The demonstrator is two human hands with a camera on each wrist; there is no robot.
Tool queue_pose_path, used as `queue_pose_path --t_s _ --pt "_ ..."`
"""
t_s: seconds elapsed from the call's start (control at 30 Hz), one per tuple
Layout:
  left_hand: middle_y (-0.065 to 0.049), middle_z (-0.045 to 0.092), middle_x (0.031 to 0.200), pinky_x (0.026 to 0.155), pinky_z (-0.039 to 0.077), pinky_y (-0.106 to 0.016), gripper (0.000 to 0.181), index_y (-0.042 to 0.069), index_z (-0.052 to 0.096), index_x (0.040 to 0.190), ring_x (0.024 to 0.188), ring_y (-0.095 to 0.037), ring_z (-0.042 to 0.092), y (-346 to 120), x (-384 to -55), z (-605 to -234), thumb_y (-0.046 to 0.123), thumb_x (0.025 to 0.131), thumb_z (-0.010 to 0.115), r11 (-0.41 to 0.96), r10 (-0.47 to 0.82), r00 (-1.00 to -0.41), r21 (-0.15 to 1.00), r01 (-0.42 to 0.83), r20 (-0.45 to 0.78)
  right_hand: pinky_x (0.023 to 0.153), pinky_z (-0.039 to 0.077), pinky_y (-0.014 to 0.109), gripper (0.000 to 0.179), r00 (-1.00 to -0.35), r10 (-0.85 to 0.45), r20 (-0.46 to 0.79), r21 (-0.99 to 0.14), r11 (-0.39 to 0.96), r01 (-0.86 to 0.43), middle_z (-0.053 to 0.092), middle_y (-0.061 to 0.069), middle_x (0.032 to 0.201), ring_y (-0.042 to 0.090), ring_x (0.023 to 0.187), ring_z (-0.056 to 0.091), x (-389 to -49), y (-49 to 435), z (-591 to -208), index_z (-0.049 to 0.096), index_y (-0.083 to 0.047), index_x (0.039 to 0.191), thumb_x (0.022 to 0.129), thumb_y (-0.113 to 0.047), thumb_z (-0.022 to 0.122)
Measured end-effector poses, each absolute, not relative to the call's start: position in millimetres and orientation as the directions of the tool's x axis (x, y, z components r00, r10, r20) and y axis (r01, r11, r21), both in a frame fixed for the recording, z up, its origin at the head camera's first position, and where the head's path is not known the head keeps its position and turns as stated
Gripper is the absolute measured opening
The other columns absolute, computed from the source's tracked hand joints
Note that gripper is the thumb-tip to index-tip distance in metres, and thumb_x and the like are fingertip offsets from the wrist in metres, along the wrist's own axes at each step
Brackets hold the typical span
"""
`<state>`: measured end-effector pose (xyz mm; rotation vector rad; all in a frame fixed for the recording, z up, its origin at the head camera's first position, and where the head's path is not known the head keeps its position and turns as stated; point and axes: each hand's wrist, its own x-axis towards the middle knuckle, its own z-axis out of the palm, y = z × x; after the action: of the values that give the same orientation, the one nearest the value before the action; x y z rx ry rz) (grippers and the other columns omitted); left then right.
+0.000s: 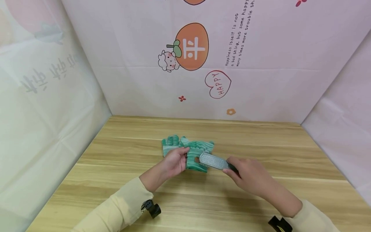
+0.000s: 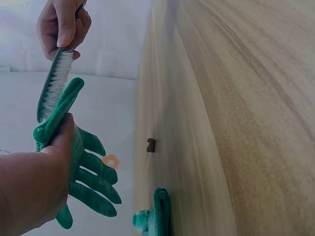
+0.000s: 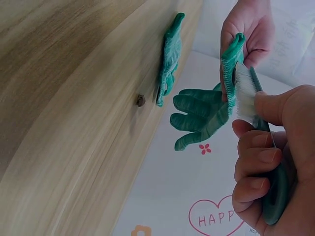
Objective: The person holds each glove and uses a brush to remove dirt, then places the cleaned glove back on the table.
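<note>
My left hand (image 1: pixel 175 161) grips a green striped knit glove (image 1: pixel 192 162) by its cuff, thumb on top. In the left wrist view the glove's fingers dangle, spread, above the table. My right hand (image 1: pixel 250 175) holds a brush (image 1: pixel 214 161) by its dark green handle, fingers curled round it. The brush's white bristles (image 3: pixel 245 93) face the cuff, right at its surface in the right wrist view. A brown patch (image 1: pixel 197 159) shows on the cuff beside the brush's tip. A second green glove (image 1: pixel 171 145) lies on the table behind the held one, partly covered in the head view.
The wood-grain table (image 1: pixel 130 193) is bounded by a printed white cloth (image 1: pixel 145 90) at the back and more cloth at both sides. A small dark brown lump (image 2: pixel 151 145) sits on the tabletop near the lying glove. Small black cameras (image 1: pixel 151 208) are strapped at my sleeves.
</note>
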<state>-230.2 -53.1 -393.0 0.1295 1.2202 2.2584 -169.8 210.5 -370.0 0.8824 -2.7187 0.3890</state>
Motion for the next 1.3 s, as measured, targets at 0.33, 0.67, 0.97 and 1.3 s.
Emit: queue_pose_path --t_s 0.33,0.67,0.97,1.3 --pt "0.005 0.047 0.084 0.071 0.046 -0.016 0.033 0.002 0.023 0.138 0.076 0.000 0.051 -50 -229 -395 0.008 0.106 0.030 -0.406 0.507 -0.836 0.796 -0.448 -0.212 0.045 0.032 0.021 0.018 -0.810 -0.496 0.312 -0.204 0.798 -0.567 0.041 -0.013 0.063 0.002 0.051 0.035 -171 208 -362 0.058 -0.011 0.092 0.096 -0.028 0.064" --pt "0.000 0.056 0.093 0.077 0.051 -0.022 0.013 0.006 0.041 0.103 0.086 -0.006 0.058 -47 -225 -393 0.008 0.106 0.029 -0.399 0.516 -0.831 0.801 -0.447 -0.207 0.043 0.027 0.021 0.021 -0.783 -0.526 0.331 -0.151 0.790 -0.594 0.035 -0.012 0.060 0.002 0.050 0.032 -174 195 -358 0.053 -0.015 0.086 0.094 -0.030 0.067" --pt "-0.005 0.053 0.113 0.088 0.049 -0.024 0.055 0.001 -0.004 0.152 0.099 -0.007 0.059 -50 -223 -392 0.008 0.107 0.026 -0.395 0.526 -0.823 0.795 -0.460 -0.215 0.042 0.024 0.020 0.021 -0.749 -0.561 0.351 -0.123 0.766 -0.631 0.034 -0.013 0.059 0.001 0.050 0.031 -179 193 -365 0.054 -0.015 0.086 0.091 -0.028 0.070" --pt "-0.001 0.056 0.103 0.083 0.051 -0.026 0.059 0.006 -0.015 0.151 0.095 -0.006 0.061 -56 -222 -393 0.008 0.107 0.025 -0.384 0.539 -0.817 0.802 -0.457 -0.208 0.043 0.024 0.020 0.018 -0.773 -0.544 0.327 -0.167 0.772 -0.614 0.036 -0.013 0.059 0.001 0.049 0.030 -178 199 -366 0.057 -0.012 0.090 0.094 -0.027 0.067"
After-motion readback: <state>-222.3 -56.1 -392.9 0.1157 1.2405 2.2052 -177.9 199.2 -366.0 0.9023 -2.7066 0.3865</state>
